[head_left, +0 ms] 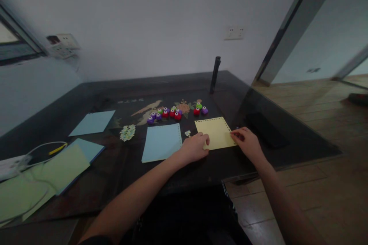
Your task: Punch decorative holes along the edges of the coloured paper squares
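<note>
A yellow sheet of paper (216,133) with small holes along its top and right edges lies on the dark table in front of me. At its lower left, my left hand (195,147) rests with fingers curled, thumb and fingertips on the paper. Opposite, my right hand (247,143) is closed in a pinch at the sheet's right edge; anything small between those fingertips is hidden. A light blue sheet (161,142) with a perforated right edge lies left of my left hand, partly behind my forearm. Between the two sheets sits a small cluster of whitish pieces (188,133).
Several red, green and purple eye-like beads (165,114) stand beyond the sheets. Pale green pieces (127,133) lie further left. Blue paper (92,123), yellow-green sheets (61,170) and a cable (37,146) occupy the left side. A black upright post (215,74) stands at the back.
</note>
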`<state>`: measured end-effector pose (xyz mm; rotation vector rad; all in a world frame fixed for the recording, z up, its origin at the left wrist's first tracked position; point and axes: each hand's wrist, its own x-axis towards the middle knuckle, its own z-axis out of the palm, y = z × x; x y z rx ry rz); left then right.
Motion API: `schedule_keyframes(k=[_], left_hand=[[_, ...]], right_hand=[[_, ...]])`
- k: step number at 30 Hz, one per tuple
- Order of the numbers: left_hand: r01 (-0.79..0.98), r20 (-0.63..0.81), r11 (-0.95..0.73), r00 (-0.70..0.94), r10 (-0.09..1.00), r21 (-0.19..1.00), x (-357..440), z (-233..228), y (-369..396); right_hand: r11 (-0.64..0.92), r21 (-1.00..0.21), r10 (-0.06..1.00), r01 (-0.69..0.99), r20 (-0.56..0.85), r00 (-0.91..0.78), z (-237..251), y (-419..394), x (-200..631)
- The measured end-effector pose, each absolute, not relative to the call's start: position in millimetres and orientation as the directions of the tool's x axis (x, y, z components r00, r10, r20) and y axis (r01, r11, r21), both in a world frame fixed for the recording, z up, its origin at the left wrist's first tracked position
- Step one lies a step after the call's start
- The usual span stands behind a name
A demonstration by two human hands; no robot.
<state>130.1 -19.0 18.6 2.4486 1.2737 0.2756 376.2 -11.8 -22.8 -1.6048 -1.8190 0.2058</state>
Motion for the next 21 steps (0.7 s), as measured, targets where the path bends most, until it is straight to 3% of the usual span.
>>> schedule_keyframes(k=[5,8,10,16,21], left_hand=[[0.698,0.056,-0.558,0.601,0.797,0.449,117,30,-19],[0.627,0.162,-0.599,0.611,0.775,0.498,83,39,-11],[0.640,0.245,-0.577,0.534,0.809,0.508,50,39,-2],[0.816,0.385,-0.439,0.293,0.875,0.377,-32,15,16],[0.797,0.350,-0.474,0.351,0.868,0.376,-33,-2,16]], right_hand=[[0.231,-0.553,0.915,0.801,0.404,0.016,-18,-13,375],[0.287,-0.555,0.886,0.781,0.465,0.005,-7,-14,364],[0.344,-0.567,0.872,0.749,0.488,-0.031,3,-14,349],[0.539,-0.526,0.835,0.658,0.436,-0.334,29,6,270],[0.657,-0.350,0.754,0.668,0.318,-0.575,27,39,207]])
